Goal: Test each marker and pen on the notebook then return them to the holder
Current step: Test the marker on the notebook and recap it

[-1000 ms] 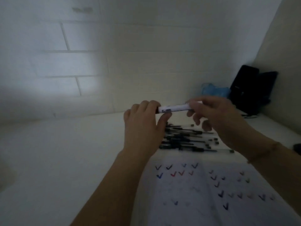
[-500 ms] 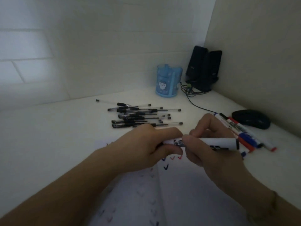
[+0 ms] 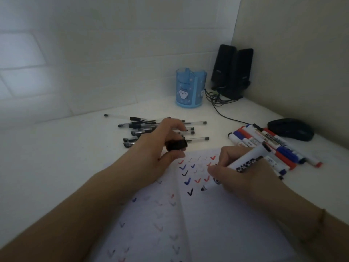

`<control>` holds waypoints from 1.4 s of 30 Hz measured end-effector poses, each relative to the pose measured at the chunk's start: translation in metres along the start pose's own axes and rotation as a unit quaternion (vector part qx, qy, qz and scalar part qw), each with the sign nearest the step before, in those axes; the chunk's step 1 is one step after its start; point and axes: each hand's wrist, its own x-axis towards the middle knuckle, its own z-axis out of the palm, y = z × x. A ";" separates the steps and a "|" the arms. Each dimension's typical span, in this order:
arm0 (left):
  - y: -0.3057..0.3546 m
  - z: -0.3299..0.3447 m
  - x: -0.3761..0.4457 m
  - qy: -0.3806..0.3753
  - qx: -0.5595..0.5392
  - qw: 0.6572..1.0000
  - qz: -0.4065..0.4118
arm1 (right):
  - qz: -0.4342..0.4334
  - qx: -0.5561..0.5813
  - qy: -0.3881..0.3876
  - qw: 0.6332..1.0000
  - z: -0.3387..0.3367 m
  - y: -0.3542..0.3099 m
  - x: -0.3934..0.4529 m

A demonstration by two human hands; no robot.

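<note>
Cap [image 3: 176, 145] now off, pinched in left hand [image 3: 158, 148]; right hand [image 3: 239, 173] gripping marker [image 3: 249, 157], nib half-hidden, blurry.

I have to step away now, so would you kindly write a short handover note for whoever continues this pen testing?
Left hand: pinching the black cap.
Right hand: gripping the uncapped marker, tip down at the notebook.
Pens lie loose behind the notebook; other markers lie to its right; the blue holder stands at the back, seemingly empty.
Done: many tick marks on the page.
Left: finish this mark, recap, then return everything to the holder.
</note>
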 end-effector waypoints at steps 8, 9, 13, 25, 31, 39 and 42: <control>-0.001 0.000 0.001 0.011 0.021 1.000 0.011 | -0.016 -0.027 -0.020 0.999 0.002 0.001 0.000; -0.001 0.000 0.001 0.011 0.026 0.999 0.016 | -0.020 -0.025 -0.013 0.999 0.002 0.001 0.000; -0.004 0.001 0.001 0.026 0.045 0.997 0.052 | -0.029 0.080 0.048 0.995 -0.002 -0.002 0.001; 0.001 0.004 0.000 0.028 0.021 0.996 0.084 | -0.060 0.287 -0.011 0.956 -0.013 -0.002 0.003; 0.011 0.008 -0.002 0.027 -0.021 0.995 0.095 | -0.058 0.280 -0.019 0.958 -0.011 -0.004 0.002; 0.018 0.016 -0.004 0.051 -0.147 0.986 0.053 | -0.085 0.257 -0.007 0.963 -0.009 -0.009 -0.003; 0.021 0.015 -0.004 0.083 -0.167 0.981 0.055 | -0.095 0.274 -0.002 0.957 -0.007 -0.012 -0.004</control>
